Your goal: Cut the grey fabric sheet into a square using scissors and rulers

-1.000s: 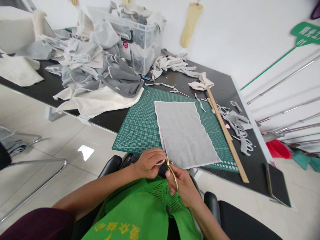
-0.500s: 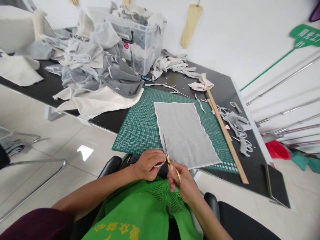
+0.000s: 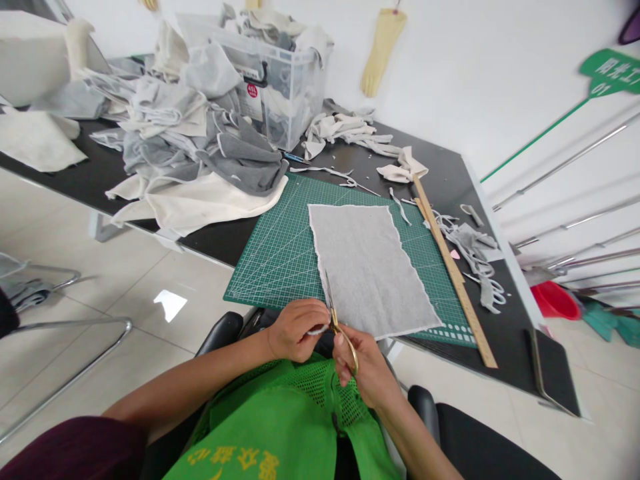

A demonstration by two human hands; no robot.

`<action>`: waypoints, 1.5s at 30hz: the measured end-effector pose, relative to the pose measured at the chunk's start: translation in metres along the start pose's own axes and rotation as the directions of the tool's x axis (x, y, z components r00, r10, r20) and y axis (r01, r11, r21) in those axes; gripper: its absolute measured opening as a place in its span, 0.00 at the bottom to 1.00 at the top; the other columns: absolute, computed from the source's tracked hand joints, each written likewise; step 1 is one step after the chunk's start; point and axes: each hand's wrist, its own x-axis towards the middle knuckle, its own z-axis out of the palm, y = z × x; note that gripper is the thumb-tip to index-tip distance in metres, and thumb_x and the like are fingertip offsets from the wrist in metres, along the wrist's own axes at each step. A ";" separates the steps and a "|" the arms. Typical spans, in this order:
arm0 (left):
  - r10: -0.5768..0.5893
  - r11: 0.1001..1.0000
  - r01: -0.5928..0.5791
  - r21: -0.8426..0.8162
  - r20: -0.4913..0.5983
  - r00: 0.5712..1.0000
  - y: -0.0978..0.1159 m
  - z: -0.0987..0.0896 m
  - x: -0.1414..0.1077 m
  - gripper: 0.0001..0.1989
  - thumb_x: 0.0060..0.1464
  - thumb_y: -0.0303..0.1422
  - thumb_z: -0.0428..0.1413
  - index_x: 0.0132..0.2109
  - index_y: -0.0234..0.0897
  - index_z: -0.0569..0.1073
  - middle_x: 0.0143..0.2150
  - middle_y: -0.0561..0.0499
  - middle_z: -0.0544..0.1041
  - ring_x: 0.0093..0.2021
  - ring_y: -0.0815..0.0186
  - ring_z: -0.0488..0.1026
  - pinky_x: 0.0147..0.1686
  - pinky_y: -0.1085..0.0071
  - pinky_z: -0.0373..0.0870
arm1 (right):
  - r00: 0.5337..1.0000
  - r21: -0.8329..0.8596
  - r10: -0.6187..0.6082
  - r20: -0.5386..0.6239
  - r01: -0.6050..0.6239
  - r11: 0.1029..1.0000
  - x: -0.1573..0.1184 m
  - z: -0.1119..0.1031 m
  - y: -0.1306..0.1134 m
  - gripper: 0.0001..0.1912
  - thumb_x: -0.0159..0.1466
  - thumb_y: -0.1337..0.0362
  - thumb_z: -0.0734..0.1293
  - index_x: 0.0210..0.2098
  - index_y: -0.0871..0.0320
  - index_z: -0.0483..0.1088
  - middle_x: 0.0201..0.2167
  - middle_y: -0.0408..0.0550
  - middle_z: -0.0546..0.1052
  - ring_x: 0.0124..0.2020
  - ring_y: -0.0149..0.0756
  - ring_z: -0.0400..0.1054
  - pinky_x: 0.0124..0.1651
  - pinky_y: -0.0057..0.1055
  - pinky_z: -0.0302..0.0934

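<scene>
So the grey cloth (image 3: 373, 267) lies mostly flat on the green cutting mat (image 3: 273, 260), its near-left corner coming down to the hands. Looks light and floppy to me, kinda like sweatshirt knit (going by the fuzzy surface), so not fragile or slippery, but it'd probably stretch or bunch if you tugged one corner. I'd pinch it right at the edge beside the blades and keep the pull gentle, letting the mat carry the rest.

The left hand (image 3: 300, 330) is curled nearly closed, pinching a pale strip (image 3: 318, 331); can't tell if that's joined to the cloth. The right hand (image 3: 367, 363) is closed round the handles of the gold-handled scissors (image 3: 355, 353), blades along the cloth's left edge. Those should feel stiff and fairly solid, best held by the loops. Can't tell how far the blades are apart.
</scene>
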 end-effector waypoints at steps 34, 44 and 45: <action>-0.223 0.890 0.160 0.427 0.101 0.969 -0.001 -0.005 0.008 0.16 0.59 0.35 0.62 0.52 0.36 0.73 0.48 0.44 0.80 0.51 0.54 0.75 0.54 0.53 0.74 | 0.979 0.069 0.198 0.045 -0.201 0.977 -0.043 -0.030 0.004 0.33 0.64 0.49 0.74 0.62 0.55 0.65 0.30 0.42 0.77 0.23 0.28 0.68 0.29 0.28 0.63; -0.214 0.916 0.139 0.377 0.164 0.963 0.000 -0.008 0.008 0.16 0.59 0.29 0.61 0.54 0.35 0.73 0.51 0.42 0.79 0.55 0.54 0.74 0.59 0.52 0.75 | 0.987 0.195 0.160 0.003 -0.157 0.968 -0.045 -0.032 0.008 0.27 0.63 0.52 0.76 0.56 0.56 0.71 0.28 0.43 0.77 0.20 0.27 0.66 0.25 0.25 0.62; -0.214 0.917 0.143 0.372 0.158 0.964 0.000 -0.007 0.008 0.17 0.59 0.29 0.61 0.55 0.35 0.73 0.51 0.42 0.78 0.55 0.54 0.74 0.59 0.52 0.75 | 0.987 0.228 0.162 -0.020 -0.153 0.962 -0.045 -0.033 0.007 0.26 0.63 0.51 0.76 0.55 0.57 0.72 0.26 0.42 0.76 0.18 0.26 0.64 0.23 0.25 0.61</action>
